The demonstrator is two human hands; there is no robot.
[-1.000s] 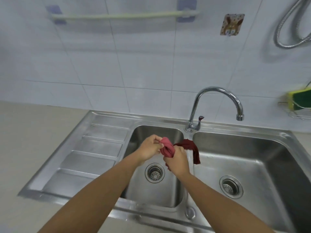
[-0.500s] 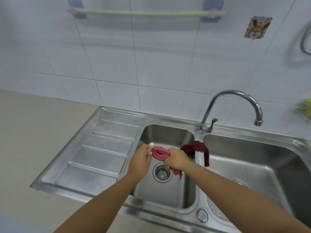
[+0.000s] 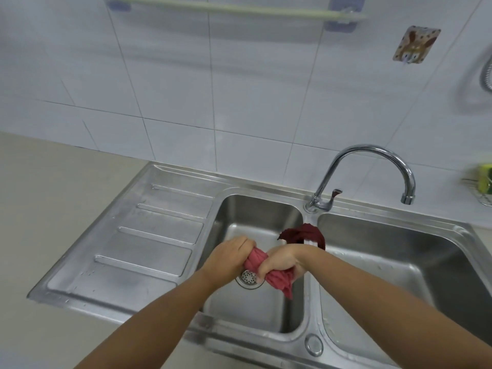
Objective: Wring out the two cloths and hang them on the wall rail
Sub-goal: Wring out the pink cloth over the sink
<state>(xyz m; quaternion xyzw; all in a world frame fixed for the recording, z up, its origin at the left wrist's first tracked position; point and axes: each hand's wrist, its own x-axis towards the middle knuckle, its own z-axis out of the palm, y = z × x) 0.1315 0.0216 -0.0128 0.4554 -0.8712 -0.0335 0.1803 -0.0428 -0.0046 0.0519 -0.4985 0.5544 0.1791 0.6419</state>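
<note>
A pink cloth (image 3: 277,278) is twisted into a tight roll above the small left basin (image 3: 255,214). My left hand (image 3: 229,257) grips its left end and my right hand (image 3: 282,262) grips the middle, with the loose tail hanging below my right hand. A dark red cloth (image 3: 303,233) lies draped over the divider between the two basins, just behind my right wrist. The pale green wall rail (image 3: 234,8) runs along the tiles at the top of the view, with nothing on it.
A chrome tap (image 3: 372,155) arches over the right basin (image 3: 399,262). The ribbed draining board (image 3: 149,235) lies to the left, beside a beige counter (image 3: 48,209). A patterned wall hook (image 3: 415,43), a shower hose (image 3: 487,73) and a green sponge (image 3: 484,179) in a rack are at the right.
Both hands have closed together on the pink cloth, twisting it tighter, and its tail now hangs lower. The camera has shifted left, so the sink sits further right.
</note>
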